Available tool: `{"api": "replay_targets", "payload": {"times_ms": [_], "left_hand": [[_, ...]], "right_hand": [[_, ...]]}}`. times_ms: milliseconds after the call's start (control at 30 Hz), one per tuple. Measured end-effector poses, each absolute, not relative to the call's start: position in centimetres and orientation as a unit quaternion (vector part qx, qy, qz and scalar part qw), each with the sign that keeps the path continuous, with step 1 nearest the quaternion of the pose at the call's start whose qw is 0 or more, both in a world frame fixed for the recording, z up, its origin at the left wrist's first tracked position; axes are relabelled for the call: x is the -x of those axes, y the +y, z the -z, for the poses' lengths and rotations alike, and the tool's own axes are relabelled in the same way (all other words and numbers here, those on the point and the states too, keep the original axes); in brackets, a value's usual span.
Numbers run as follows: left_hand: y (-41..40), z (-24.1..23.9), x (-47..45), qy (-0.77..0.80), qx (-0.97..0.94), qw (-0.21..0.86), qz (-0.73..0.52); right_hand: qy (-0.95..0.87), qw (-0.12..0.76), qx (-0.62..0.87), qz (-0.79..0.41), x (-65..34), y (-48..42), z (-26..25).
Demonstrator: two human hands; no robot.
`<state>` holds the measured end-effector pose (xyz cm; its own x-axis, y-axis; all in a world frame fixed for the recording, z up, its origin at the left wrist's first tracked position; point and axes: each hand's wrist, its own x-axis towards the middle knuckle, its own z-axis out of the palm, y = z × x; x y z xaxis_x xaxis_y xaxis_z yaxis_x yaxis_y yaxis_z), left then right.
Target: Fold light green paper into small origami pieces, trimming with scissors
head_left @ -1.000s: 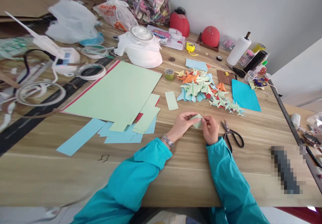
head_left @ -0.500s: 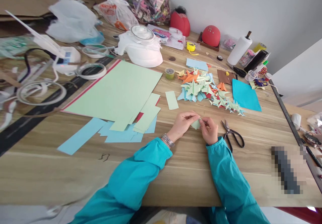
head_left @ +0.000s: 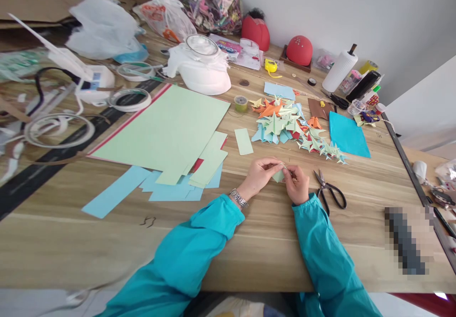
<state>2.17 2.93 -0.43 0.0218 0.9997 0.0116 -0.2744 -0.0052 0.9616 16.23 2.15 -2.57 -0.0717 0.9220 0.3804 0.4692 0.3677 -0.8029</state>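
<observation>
Between my two hands is a small folded piece of pale green paper (head_left: 278,176), partly hidden by the fingers. My left hand (head_left: 261,175) pinches its upper left side, a metal watch on the wrist. My right hand (head_left: 297,182) grips the paper's right edge between thumb and fingers. Just right of it lie black-handled scissors (head_left: 327,192), blades pointing away. Beyond the hands sits a pile of folded paper stars (head_left: 274,123) in green, orange, blue and red. A small green paper rectangle (head_left: 243,141) rests up and left of my left hand.
To the left, a large green sheet (head_left: 164,127) overlaps green and blue strips (head_left: 116,192). A turquoise square (head_left: 349,134) lies beyond the scissors. Farther back stand a yellow tape measure (head_left: 270,65), a white covered bowl shape (head_left: 203,72) and rolls of tape (head_left: 128,100).
The folded green paper has shifted very slightly between the fingers. Both hands keep nearly the same place and grip; the things on the table stay put.
</observation>
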Motion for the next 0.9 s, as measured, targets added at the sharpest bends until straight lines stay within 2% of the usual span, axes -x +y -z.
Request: {"api": "replay_targets", "payload": {"times_ms": [467,733,900], "left_hand": [[3.2,0.9,-2.3,0.463,-0.377,0.559,-0.576],[3.5,1.3,-2.2,0.455,-0.380,0.567,-0.572],[3.3,0.9,-2.0,0.458,-0.467,0.549,-0.521]], "right_hand": [[-0.548,0.448,0.505,-0.494,-15.7,2.4,1.1],[-0.529,0.509,0.516,-0.441,-15.9,2.6,1.2],[-0.536,0.525,0.492,-0.440,-15.9,2.8,1.4]]}}
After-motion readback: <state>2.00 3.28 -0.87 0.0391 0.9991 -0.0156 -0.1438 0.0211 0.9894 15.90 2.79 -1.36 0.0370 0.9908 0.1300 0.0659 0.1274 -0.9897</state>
